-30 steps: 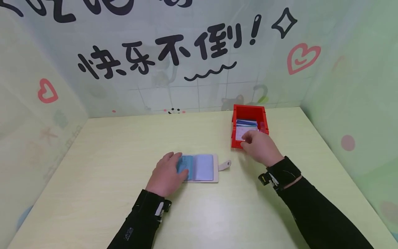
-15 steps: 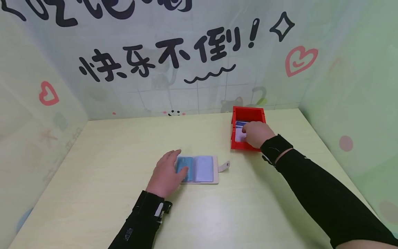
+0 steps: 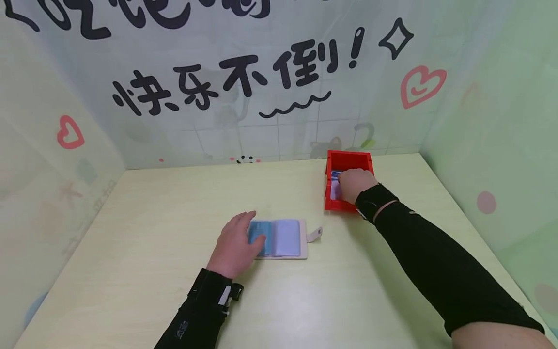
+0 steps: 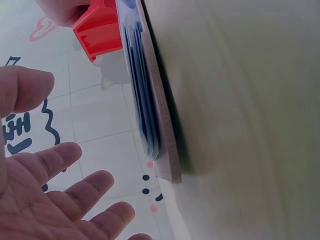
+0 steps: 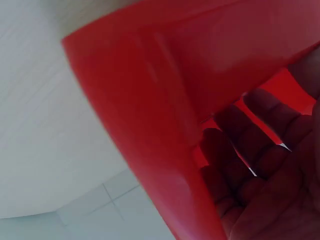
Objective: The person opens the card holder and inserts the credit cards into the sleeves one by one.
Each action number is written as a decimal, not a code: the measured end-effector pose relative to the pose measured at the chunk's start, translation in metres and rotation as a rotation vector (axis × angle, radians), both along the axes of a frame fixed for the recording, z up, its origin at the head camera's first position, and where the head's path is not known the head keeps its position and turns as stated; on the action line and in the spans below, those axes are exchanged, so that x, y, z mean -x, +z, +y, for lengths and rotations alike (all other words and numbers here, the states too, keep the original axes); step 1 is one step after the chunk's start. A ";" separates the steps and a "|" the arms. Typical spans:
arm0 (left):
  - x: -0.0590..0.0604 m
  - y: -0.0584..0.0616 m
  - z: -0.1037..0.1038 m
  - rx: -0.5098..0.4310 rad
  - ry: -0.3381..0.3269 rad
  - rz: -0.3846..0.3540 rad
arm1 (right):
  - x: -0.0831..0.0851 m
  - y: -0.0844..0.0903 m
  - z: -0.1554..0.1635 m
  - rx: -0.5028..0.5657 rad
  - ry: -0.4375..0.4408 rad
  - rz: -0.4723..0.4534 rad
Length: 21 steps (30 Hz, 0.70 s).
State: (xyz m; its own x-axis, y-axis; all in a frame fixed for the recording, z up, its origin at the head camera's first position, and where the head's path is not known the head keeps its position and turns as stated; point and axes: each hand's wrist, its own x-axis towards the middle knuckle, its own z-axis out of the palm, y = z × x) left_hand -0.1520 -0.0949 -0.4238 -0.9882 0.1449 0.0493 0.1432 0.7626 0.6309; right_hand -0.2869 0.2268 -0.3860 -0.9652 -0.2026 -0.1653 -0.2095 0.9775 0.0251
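A small card holder (image 3: 286,237) lies spread open at mid-table, a light-blue card (image 3: 260,230) in its left sleeve and a snap strap (image 3: 314,234) out to the right. My left hand (image 3: 234,245) hovers at its left edge, fingers relaxed and apart; the left wrist view shows the holder's stacked sleeves (image 4: 142,95) edge-on, beside that hand. My right hand (image 3: 355,184) reaches down into a red bin (image 3: 328,194), over the cards (image 3: 335,189) inside. Seen from the right wrist, its fingers (image 5: 232,130) extend loosely inside the bin wall, with nothing visible between them and the thumb.
The pale wooden table (image 3: 152,232) backs onto a printed curtain (image 3: 209,140) with black lettering. A pale-green curtain (image 3: 492,160) borders the right side. The red bin stands near the table's back edge, right of the card holder.
The right hand has moved from above the bin's front down into the bin, now covering more of the cards. The left hand and card holder have stayed nearly in place.
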 end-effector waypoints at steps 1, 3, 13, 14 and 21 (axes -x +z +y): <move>0.000 0.000 0.000 0.002 0.001 0.001 | 0.000 0.000 -0.001 -0.004 0.003 0.002; 0.000 0.000 0.000 0.005 0.001 0.003 | 0.000 -0.001 -0.002 -0.002 -0.003 -0.001; 0.001 -0.001 0.002 0.010 -0.002 0.025 | 0.007 -0.012 0.001 0.000 -0.027 0.002; 0.001 -0.001 0.002 0.011 -0.003 0.025 | 0.008 -0.013 0.002 0.004 -0.028 0.005; 0.001 -0.002 0.001 0.013 -0.009 0.029 | 0.009 -0.020 0.002 0.033 -0.049 0.031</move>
State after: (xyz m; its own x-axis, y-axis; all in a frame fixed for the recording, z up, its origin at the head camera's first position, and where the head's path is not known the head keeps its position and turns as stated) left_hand -0.1532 -0.0938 -0.4257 -0.9851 0.1543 0.0755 0.1677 0.7694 0.6164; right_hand -0.2964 0.2285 -0.4064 -0.9787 -0.1602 -0.1287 -0.1613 0.9869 -0.0019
